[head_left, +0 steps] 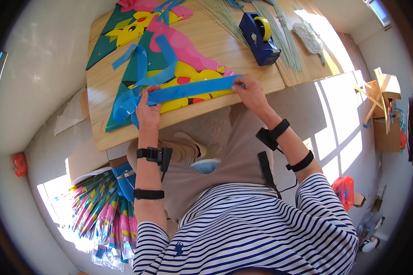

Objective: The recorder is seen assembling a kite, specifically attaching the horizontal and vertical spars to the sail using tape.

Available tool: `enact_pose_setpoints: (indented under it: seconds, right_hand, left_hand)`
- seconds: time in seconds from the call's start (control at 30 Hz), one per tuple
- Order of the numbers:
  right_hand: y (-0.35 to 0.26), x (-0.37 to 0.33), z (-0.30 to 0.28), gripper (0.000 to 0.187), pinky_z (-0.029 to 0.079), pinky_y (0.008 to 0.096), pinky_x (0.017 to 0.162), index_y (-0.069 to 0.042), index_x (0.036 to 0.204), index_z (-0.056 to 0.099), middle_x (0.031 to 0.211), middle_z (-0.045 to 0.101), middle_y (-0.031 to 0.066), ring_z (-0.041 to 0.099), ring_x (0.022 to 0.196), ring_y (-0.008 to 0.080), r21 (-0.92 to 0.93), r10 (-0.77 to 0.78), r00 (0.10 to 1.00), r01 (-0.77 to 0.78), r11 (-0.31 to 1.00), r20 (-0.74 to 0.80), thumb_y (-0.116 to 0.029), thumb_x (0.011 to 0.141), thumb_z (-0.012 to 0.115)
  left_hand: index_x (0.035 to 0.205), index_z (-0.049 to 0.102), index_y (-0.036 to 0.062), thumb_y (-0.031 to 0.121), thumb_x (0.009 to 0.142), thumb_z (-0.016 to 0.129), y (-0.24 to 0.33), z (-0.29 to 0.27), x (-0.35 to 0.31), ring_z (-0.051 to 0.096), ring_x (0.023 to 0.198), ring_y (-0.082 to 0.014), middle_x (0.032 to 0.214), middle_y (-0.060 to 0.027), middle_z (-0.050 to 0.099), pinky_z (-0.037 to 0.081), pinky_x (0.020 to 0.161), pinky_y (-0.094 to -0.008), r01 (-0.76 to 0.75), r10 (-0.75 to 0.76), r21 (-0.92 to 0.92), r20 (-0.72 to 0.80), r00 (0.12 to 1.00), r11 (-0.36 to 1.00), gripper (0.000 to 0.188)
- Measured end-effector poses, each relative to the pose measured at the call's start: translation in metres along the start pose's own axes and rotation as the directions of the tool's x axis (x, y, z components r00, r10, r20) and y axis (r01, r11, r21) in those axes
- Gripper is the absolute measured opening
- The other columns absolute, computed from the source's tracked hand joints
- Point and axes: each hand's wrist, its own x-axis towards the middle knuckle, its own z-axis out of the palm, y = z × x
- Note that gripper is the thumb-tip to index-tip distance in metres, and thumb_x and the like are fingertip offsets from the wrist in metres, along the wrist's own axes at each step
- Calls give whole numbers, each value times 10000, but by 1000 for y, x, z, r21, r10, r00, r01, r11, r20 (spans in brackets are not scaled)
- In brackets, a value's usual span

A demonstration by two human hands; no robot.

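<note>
A blue plastic strip [192,90] is stretched between my hands over the near edge of the table. My left hand [148,111] is closed on it at the left, where more of the strip lies loosely bunched. Over at the strip's right end, my right hand [252,94] pinches it between thumb and fingers. Beneath the strip lies a triangular kite sheet [188,55] in green, pink and yellow with a cartoon figure, partly covered by the strip. Further blue streamers [167,59] curl over the sheet's left side.
A second similar kite sheet [124,33] lies at the far left. A dark blue tape dispenser [260,43] stands beyond my right hand, beside bundles of thin rods [280,34] and a clear plastic box [307,37]. Many folded kites [103,206] are stacked down to my left.
</note>
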Motion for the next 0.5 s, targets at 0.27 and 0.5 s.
enact_pose_setpoints:
  seconds: [0.27, 0.5]
  right_hand:
    - [31, 71, -43, 301, 486, 349, 926, -134, 1152, 771, 1061, 599, 75, 566, 1035, 232, -169, -121, 949, 175, 970, 292, -90, 855, 751]
    - [22, 78, -51, 209, 478, 371, 896, -97, 1053, 766, 1018, 612, 104, 578, 1029, 257, -178, -37, 866, 143, 974, 498, -155, 851, 777]
  left_hand:
    - [1207, 603, -68, 161, 1084, 560, 6, 13, -22, 633, 1205, -378, 1247, -239, 658, 516, 1088, -511, -101, 100, 18, 25, 995, 995, 263]
    - [1215, 608, -56, 185, 1089, 553, 9, 8, -27, 620, 1233, -382, 1267, -240, 659, 491, 1109, -511, -60, 59, 38, 34, 998, 997, 278]
